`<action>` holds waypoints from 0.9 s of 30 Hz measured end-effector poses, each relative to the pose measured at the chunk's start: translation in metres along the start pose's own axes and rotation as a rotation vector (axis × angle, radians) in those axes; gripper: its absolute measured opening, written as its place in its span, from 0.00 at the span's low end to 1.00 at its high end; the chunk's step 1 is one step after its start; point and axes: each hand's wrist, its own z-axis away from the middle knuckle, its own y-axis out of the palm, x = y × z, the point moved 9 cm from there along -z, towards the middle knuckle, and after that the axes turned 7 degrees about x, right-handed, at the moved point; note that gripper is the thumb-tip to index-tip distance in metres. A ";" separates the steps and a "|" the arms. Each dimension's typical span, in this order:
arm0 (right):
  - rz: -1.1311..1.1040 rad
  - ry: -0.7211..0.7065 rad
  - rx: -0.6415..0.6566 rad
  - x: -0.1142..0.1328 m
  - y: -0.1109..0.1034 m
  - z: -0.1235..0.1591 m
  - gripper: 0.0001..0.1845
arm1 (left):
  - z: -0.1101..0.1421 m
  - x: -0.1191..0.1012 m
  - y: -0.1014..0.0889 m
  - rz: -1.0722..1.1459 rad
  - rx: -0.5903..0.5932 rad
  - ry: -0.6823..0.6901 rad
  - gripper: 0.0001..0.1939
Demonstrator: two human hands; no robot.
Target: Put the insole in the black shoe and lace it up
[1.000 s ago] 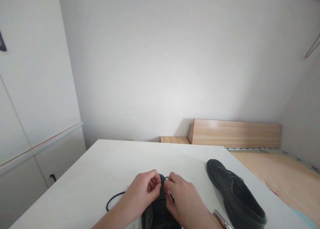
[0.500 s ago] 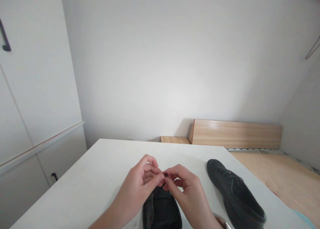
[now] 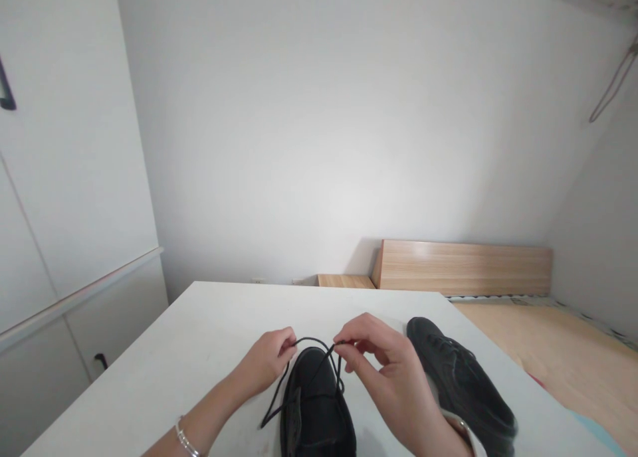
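A black shoe point(image 3: 319, 410) points away from me at the table's near edge, with a thin black shoelace point(image 3: 310, 339) looping above its toe. On the shoe's left, my left hand point(image 3: 273, 355) is closed on one part of the lace. My right hand point(image 3: 376, 357) pinches another part between thumb and forefinger, just right of the toe. Part of the lace droops to the table left of the shoe. A second black shoe point(image 3: 461, 384), laced, lies at an angle on the right, partly behind my right hand and wrist.
The white table point(image 3: 224, 324) spans the foreground. White cabinets point(image 3: 100, 198) with dark handles stand at the left. Beyond the table's right edge is a bed with a wooden headboard point(image 3: 463, 268); a small wooden stand point(image 3: 345, 281) sits beside it.
My hands were together over the shoe and have moved apart, the left hand leftward and the right slightly rightward. The lace now shows stretched and looped between them.
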 end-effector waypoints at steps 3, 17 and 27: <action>-0.010 -0.109 -0.113 0.027 -0.023 -0.005 0.03 | 0.000 -0.022 -0.007 0.090 0.006 0.036 0.08; -0.259 -0.464 -0.348 0.120 -0.062 -0.040 0.09 | 0.025 -0.050 0.028 0.364 0.211 0.235 0.43; -0.344 -0.535 -0.345 0.139 -0.050 -0.047 0.12 | 0.022 -0.047 0.054 0.342 0.070 0.130 0.22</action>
